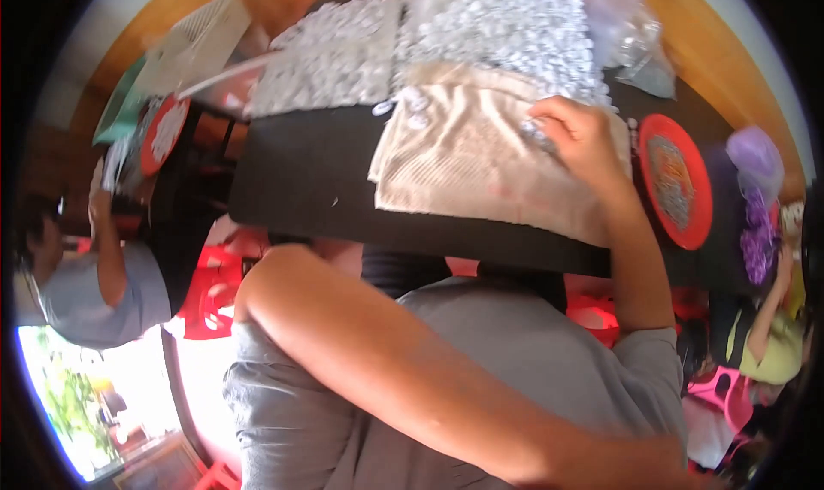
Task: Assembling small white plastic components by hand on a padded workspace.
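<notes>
My right hand (579, 134) is over the beige towel (481, 177) on the dark table, its fingers closed around small white-and-silver pieces (536, 134). A few similar white pieces (416, 108) lie at the towel's left side. Just beyond the towel spreads a large heap of small white pieces (506, 27). My left arm bends across my lap toward the lower right. There my left hand (657, 462) is smeared and partly cut off, so its fingers do not show.
Right of the towel stands a red plate (697, 181) of small metal and orange pieces. Clear plastic bags (644, 57) lie behind it. Another red plate (157, 160) is at the left, near a person in grey (112, 288). A person in yellow-green (777, 353) sits at the right.
</notes>
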Tool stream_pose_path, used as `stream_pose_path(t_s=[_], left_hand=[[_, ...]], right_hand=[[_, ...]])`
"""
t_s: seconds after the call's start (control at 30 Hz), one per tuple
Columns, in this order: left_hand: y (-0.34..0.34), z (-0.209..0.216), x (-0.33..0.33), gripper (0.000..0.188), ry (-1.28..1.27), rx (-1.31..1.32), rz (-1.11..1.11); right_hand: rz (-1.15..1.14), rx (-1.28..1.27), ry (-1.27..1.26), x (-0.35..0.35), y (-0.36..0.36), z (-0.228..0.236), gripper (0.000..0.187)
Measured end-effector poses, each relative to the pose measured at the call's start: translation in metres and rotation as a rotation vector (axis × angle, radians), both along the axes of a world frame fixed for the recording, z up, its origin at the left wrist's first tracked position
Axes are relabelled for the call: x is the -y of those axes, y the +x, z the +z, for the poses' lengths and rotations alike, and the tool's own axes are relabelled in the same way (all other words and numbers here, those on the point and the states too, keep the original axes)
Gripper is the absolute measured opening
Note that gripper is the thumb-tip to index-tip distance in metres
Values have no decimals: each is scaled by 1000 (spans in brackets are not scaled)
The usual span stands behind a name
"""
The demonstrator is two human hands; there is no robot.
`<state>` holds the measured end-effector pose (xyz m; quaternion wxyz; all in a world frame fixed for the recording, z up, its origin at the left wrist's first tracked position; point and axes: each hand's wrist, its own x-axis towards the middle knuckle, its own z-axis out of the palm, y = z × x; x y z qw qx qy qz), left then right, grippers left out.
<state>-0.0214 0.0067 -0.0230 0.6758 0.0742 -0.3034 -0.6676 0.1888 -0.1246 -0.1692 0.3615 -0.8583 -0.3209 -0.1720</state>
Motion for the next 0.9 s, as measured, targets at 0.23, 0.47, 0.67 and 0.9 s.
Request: stream_pose_path(t_s=[0.23, 0.47, 0.67, 0.9], left_hand=[[-3, -24, -41, 24, 165, 295, 388], [59, -49, -82, 19, 342, 1457, 1091], [168, -135, -104, 7, 851, 1813, 1694], [199, -158, -115, 7, 1140, 2007, 1457]], right_hand=[[70, 167, -79, -31, -11, 7, 15], [51, 423, -159, -43, -17, 4, 14], [-87, 233, 51, -24, 0, 4, 10], [-60, 147, 123, -19, -1, 2, 11]])
